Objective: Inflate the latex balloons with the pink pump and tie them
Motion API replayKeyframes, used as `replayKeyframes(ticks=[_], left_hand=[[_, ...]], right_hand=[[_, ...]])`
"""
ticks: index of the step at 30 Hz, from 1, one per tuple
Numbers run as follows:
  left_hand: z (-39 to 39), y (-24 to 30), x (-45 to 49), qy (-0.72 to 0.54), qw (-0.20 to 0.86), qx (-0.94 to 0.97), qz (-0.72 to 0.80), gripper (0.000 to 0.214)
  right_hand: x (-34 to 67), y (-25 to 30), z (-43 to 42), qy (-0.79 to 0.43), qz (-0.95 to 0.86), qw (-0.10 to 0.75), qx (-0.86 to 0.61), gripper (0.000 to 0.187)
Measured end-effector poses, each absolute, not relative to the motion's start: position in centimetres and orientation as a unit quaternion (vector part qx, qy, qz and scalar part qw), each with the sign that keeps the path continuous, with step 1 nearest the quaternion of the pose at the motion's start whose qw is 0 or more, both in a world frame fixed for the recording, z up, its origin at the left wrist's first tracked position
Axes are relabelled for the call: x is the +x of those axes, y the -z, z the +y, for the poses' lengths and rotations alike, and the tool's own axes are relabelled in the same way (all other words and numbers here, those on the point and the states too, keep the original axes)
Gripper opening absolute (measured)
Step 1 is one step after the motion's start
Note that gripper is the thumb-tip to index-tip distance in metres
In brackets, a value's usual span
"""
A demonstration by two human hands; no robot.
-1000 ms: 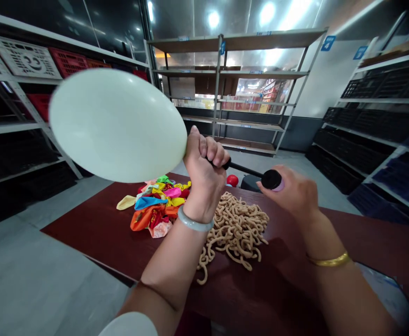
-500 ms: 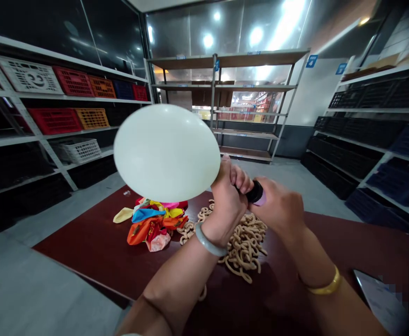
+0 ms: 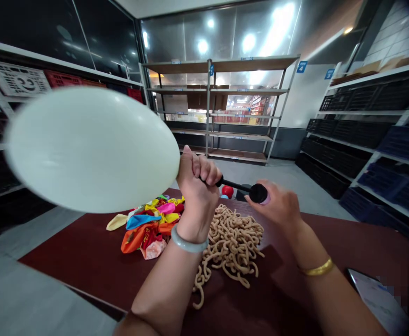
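A large pale-green inflated balloon (image 3: 92, 149) extends to the left from my left hand (image 3: 200, 182), which is closed round its neck and the black end of a balloon pump (image 3: 258, 193). A thin black rod runs from that fist to the pump's black and lilac section, gripped by my right hand (image 3: 280, 205). My hands are apart, with the rod showing between them. My left fingers hide where the balloon meets the pump.
Deflated coloured balloons (image 3: 143, 221) lie on the dark red table (image 3: 67, 242), beside a heap of beige curled rope-like pieces (image 3: 234, 238). A phone (image 3: 374, 294) rests at right. Beyond stand shelves (image 3: 237, 135), and a red ball-like object (image 3: 227, 190) shows past the table.
The balloon has grown and moved left with my left hand. My hands have separated, drawing the pump's black rod out between them.
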State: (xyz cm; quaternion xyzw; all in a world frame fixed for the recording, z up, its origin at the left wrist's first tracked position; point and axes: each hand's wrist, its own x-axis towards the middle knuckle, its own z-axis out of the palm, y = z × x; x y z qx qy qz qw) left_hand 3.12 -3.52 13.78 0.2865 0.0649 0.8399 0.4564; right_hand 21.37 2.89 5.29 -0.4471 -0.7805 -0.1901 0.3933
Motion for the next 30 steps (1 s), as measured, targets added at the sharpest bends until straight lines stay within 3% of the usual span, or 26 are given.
replayKeyframes(ticks=[10,22,30], left_hand=[[1.1,-8.3,8.4,-0.773,0.598,0.203,0.049,0.049],[-0.7,-12.3,0.9,-0.813,0.518,0.264,0.026,0.043],[1.6,-10.2,2.0,-0.815,0.552,0.174,0.033,0.041]], right_hand=[[19.0,-7.6,-0.5,0.212,-0.788,0.264,-0.514,0.022],[23.0,-6.5,3.3,0.152,-0.823,0.319,-0.444,0.043],[22.1,-7.8,1.6,0.227,-0.793,0.245,-0.509,0.034]])
